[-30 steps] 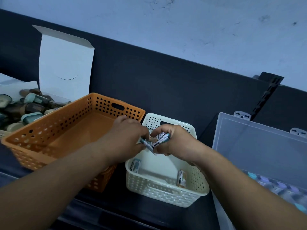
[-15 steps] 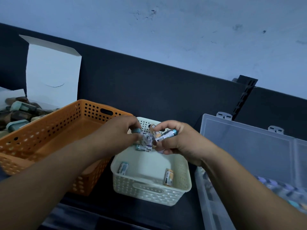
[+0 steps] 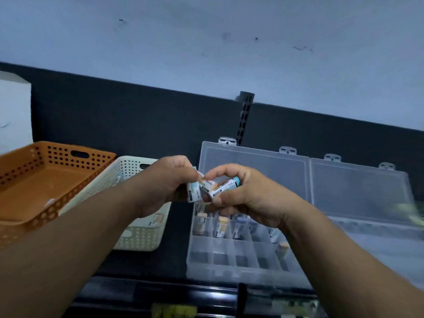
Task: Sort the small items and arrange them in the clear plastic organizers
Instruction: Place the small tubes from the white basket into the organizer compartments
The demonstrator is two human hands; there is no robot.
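Both hands pinch small labelled tubes (image 3: 223, 187) above the clear organizer (image 3: 243, 255), left hand (image 3: 165, 182) meeting right hand (image 3: 238, 193) (sorting step), next probably dropping one into a free compartment.

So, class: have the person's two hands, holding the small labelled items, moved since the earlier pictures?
Yes. Both hands went right, from over the cream perforated basket to above the clear plastic organizer.

Dim throughout, with a cool bluish cast. Brightest on the pale wall (image 3: 206, 42); darkest along the counter (image 3: 174, 260) at the bottom. Soft, even light, no hard shadows, no glare. Motion blur at the far right edge and the lower rim. Wide-angle bending of straight lines near the borders. Labels between the hands (image 3: 213, 187) moderately sharp.
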